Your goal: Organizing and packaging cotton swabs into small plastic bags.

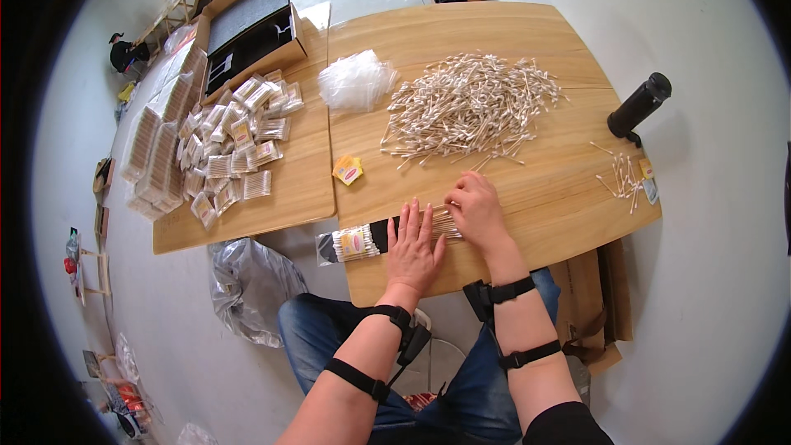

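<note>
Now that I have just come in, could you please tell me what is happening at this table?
A person sits at a wooden table. The left hand is spread flat, just right of a small pack of cotton swabs. The right hand is curled over a few loose swabs; whether it pinches one is hard to tell. Beyond the hands lies a large heap of swabs, and many filled packs lie to the left.

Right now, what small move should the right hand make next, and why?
Probably gather the loose cotton swabs closer together: they lie between the right hand, its fingers curled at their side, and the palm-down left hand.
</note>
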`<move>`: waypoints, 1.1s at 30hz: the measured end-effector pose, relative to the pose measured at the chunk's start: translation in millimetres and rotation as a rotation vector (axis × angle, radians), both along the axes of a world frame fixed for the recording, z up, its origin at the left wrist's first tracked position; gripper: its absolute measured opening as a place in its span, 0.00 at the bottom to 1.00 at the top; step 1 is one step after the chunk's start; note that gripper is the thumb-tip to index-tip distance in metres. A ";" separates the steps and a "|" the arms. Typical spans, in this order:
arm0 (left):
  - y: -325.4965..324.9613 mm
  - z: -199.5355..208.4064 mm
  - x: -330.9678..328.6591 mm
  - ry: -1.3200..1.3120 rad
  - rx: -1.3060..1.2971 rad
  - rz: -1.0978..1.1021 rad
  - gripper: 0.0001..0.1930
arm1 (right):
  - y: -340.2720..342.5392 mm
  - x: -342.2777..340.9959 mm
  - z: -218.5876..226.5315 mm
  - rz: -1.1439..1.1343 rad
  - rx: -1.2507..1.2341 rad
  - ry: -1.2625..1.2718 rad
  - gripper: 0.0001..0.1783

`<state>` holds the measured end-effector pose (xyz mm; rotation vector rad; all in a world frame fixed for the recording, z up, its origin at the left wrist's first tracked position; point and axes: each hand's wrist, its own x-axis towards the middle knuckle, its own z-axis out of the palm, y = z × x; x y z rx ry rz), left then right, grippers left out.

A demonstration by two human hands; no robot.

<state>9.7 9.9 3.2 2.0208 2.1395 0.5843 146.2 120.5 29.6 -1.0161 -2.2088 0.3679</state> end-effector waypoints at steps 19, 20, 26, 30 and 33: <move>1.4 1.2 0.6 0.121 -0.064 0.009 0.34 | -0.6 46.1 -0.7 -0.213 -0.135 -0.042 0.05; 0.8 2.5 0.4 0.108 -0.068 0.008 0.34 | -0.4 46.7 -1.5 -0.203 -0.169 -0.001 0.05; -0.5 4.9 -0.1 0.106 -0.065 -0.004 0.34 | 8.6 41.2 4.4 -0.228 -0.127 0.072 0.05; -1.4 -0.1 -1.4 0.113 -0.031 -0.011 0.33 | 8.2 33.1 3.8 -0.161 0.029 0.030 0.08; -0.3 4.2 1.0 0.140 -0.063 -0.023 0.33 | 7.3 41.6 2.3 -0.110 -0.011 0.019 0.07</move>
